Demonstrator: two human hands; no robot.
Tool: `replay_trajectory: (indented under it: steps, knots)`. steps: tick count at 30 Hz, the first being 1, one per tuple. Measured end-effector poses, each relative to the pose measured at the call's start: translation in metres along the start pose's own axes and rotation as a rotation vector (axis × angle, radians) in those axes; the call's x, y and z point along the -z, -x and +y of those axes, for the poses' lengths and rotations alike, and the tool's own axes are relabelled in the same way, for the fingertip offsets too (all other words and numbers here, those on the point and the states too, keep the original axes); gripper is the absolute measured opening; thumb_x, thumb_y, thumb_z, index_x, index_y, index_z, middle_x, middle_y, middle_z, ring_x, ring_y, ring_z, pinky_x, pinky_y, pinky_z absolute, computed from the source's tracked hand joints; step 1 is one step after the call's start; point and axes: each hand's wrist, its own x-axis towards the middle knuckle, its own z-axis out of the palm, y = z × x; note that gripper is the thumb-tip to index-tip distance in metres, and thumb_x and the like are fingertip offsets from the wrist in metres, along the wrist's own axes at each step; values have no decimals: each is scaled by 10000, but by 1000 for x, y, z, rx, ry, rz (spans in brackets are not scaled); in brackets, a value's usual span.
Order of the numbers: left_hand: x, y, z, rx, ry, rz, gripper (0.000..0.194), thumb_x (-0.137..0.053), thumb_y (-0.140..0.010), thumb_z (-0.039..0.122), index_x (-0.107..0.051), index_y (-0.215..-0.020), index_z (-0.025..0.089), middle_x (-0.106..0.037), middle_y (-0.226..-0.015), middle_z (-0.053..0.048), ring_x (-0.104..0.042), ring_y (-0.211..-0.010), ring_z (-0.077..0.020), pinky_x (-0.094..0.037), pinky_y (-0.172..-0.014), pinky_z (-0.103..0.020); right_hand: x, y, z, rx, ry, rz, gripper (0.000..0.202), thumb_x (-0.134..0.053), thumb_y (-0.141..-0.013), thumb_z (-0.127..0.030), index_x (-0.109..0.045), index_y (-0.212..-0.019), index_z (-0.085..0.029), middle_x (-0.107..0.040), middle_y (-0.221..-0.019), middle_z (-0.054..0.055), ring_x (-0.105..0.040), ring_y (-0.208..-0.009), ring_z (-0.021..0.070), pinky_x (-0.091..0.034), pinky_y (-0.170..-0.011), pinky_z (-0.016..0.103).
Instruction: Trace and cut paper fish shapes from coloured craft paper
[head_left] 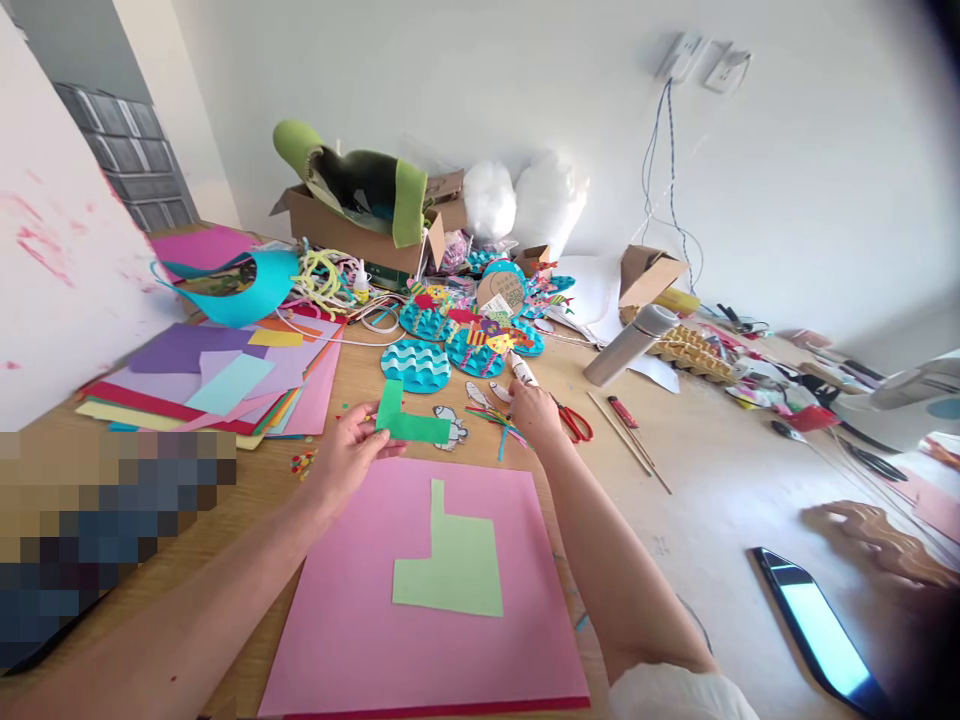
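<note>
My left hand pinches an L-shaped piece of green paper above the far left edge of a pink sheet. A light green stepped paper shape lies flat on that sheet. Beyond the sheet, my right hand reaches forward and its fingers are closed round a small white bottle. Red-handled scissors lie just right of this hand. Fish cutouts and thin coloured strips rest between the two hands.
Stacked coloured paper lies at the left. Blue wavy discs stand beyond the hands, before a cardboard box. To the right are a silver flask, wooden sticks and a phone.
</note>
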Motion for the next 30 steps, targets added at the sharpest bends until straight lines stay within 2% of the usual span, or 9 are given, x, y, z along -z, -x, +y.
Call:
replay_trajectory:
  steps: [3, 6, 9, 12, 15, 17, 21, 25, 30]
  knots:
    - [0, -1, -1, 5, 3, -7, 419, -715, -672, 275, -578, -1049, 156, -732, -837, -38, -730, -789, -251, -575, -850, -464, 4, 2, -5, 15, 52, 0, 130, -591, -795, -94, -632, -847, -206, -651, -822, 130, -603, -982, 310, -447, -790, 381]
    - [0, -1, -1, 14, 0, -9, 418, -717, -667, 287, -579, -1037, 151, -733, -844, -39, -729, -785, -246, -575, -849, -454, 12, 9, -15, 42, 68, 5, 142, -534, -837, -117, -645, -897, -183, -668, -911, 175, -579, -1037, 325, -433, -819, 387]
    - [0, -1, 1, 15, -2, -5, 420, -722, -661, 294, -576, -1028, 153, -732, -835, -34, -728, -790, -244, -570, -859, -449, 22, 19, -21, 64, 33, -14, 167, -501, -891, -216, -636, -986, -195, -686, -955, 142, -618, -971, 293, -444, -775, 360]
    - [0, 0, 4, 15, 8, 12, 415, -726, -665, 294, -574, -1029, 164, -730, -822, -25, -728, -792, -244, -565, -871, -450, 29, 29, -19, 65, -27, -68, 164, -547, -878, -258, -623, -1015, -209, -701, -921, 79, -656, -860, 238, -452, -711, 309]
    - [0, 0, 5, 25, 14, 7, 404, -737, -668, 296, -587, -1019, 165, -727, -825, -29, -727, -791, -245, -567, -868, -457, 29, 36, -12, 67, -49, -122, 188, -643, -812, -239, -622, -993, -194, -703, -920, 66, -659, -839, 223, -456, -699, 289]
    - [0, 0, 5, 23, 23, -6, 423, -749, -659, 299, -593, -1027, 158, -724, -847, -37, -726, -790, -246, -574, -855, -460, 25, 39, -11, 83, -42, -139, 224, -678, -782, -223, -622, -994, -182, -696, -956, 79, -645, -897, 235, -456, -751, 300]
    - [0, 1, 2, 19, 25, -16, 445, -755, -652, 305, -591, -1036, 151, -714, -861, -32, -727, -782, -245, -585, -836, -464, 14, 39, -15, 121, -23, -147, 230, -608, -804, -132, -613, -1033, -156, -665, -1036, 116, -598, -1014, 244, -423, -856, 314]
    - [-1, 0, 1, 23, 34, 0, 474, -745, -657, 301, -570, -1073, 154, -693, -751, 9, -729, -760, -243, -587, -838, -465, 12, 42, -15, 143, -21, -179, 330, -552, -753, -23, -603, -1052, -152, -646, -1034, 117, -595, -980, 233, -410, -805, 282]
    - [-1, 0, 0, 30, 47, -9, 462, -733, -661, 286, -563, -1070, 158, -696, -751, 17, -730, -758, -230, -597, -822, -426, 19, 56, -2, 152, -26, -223, 341, -546, -700, 9, -607, -992, -157, -634, -992, 91, -599, -897, 203, -393, -738, 249]
